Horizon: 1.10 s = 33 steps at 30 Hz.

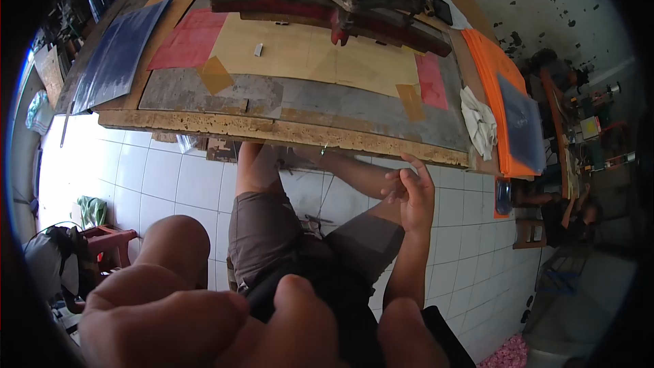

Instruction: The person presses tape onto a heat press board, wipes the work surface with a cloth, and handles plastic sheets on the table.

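Observation:
Very close to the camera, my left hand [170,320] fills the lower left, its large fingers bent and apart. I see nothing held in it, though part of it runs out of frame. My right hand [415,194] is raised over my right thigh, just below the bench's front edge. Its fingers are loosely curled and apart, with nothing between them. Beyond it, a yellow sheet [272,48] lies on the grey work plate [252,95], with red pieces [187,37] at its ends and tan tape [216,75] at its near corners.
A metal press with a red bar [286,10] hangs over the yellow sheet. Blue clear sheets [122,54] lie at the left. A white cloth [479,116] and an orange stack [487,68] lie on the right. Another person [572,221] sits at far right.

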Each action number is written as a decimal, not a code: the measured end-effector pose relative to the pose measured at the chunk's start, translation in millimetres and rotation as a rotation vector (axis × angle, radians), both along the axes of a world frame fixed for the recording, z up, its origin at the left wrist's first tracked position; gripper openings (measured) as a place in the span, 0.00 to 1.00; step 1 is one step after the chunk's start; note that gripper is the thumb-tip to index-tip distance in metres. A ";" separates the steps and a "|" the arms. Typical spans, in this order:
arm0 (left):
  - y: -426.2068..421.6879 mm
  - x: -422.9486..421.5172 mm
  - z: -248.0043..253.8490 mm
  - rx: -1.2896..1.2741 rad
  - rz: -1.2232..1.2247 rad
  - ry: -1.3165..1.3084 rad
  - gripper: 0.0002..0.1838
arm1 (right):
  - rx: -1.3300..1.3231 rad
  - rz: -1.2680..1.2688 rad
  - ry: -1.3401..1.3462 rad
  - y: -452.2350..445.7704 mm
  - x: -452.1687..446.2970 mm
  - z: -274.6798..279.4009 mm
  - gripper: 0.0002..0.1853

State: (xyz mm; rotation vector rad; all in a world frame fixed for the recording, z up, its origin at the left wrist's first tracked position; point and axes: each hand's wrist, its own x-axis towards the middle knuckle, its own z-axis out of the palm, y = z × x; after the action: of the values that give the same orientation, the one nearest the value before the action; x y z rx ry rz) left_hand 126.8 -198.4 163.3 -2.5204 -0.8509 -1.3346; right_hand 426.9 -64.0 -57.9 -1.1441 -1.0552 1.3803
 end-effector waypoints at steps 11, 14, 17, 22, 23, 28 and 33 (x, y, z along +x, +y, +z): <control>2.4 -33.4 15.6 0.010 -0.066 0.033 0.13 | -0.011 0.027 -0.001 0.0 3.3 -4.0 0.21; 9.8 -33.9 18.8 -0.008 -0.060 0.060 0.12 | -0.013 0.033 0.013 0.5 2.3 -4.7 0.21; 12.9 -33.9 20.5 -0.013 -0.066 0.082 0.12 | -0.015 0.035 0.007 -0.5 4.0 -3.5 0.21; 11.1 -40.6 23.9 -0.050 -0.079 0.086 0.11 | -0.013 0.034 0.004 1.2 3.9 -0.4 0.21; 11.1 -43.3 24.8 -0.074 -0.084 0.069 0.11 | -0.009 0.032 -0.005 2.1 4.7 1.4 0.21; 20.3 -49.8 19.0 0.006 -0.074 0.188 0.13 | -0.006 0.050 -0.020 4.0 3.5 4.0 0.22; -0.5 -46.9 32.6 0.015 -0.083 0.231 0.19 | -0.019 0.043 -0.020 3.2 1.5 5.0 0.24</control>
State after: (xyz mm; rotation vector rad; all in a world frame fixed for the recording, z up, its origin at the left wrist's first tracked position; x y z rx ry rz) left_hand 79.9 -198.9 195.9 -2.6567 -0.6938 -1.0380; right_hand 428.4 -60.9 -52.9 -1.1570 -1.0885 1.4178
